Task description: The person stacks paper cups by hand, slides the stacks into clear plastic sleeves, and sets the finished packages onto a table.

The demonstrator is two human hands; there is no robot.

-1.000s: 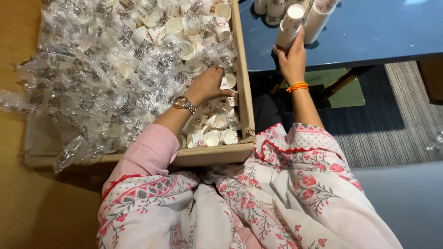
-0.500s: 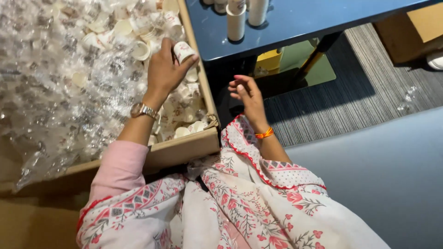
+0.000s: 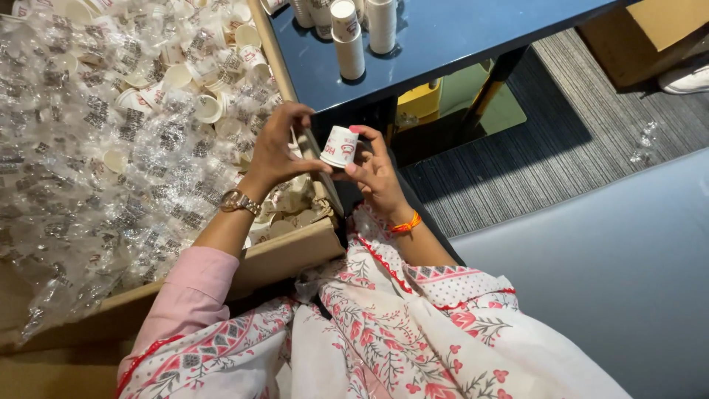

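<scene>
A small white paper cup (image 3: 340, 146) with red print is held between both hands, just over the right wall of a big cardboard box (image 3: 292, 255). My left hand (image 3: 279, 151), with a gold watch at the wrist, pinches the cup from the left. My right hand (image 3: 377, 171), with an orange band at the wrist, grips it from the right and below. The box is full of loose paper cups (image 3: 210, 107) and crumpled clear plastic wrap (image 3: 81, 170).
A dark blue table (image 3: 443, 37) stands beyond the hands, carrying several stacks of white cups (image 3: 347, 37). A grey striped carpet (image 3: 561, 125) lies to the right, with a cardboard box (image 3: 650, 37) at its far corner. A yellow object (image 3: 417, 103) sits under the table.
My left hand has lifted a cup out of the box and brought it right. My right hand has come down from the stack on the table to meet it and grip the cup.
</scene>
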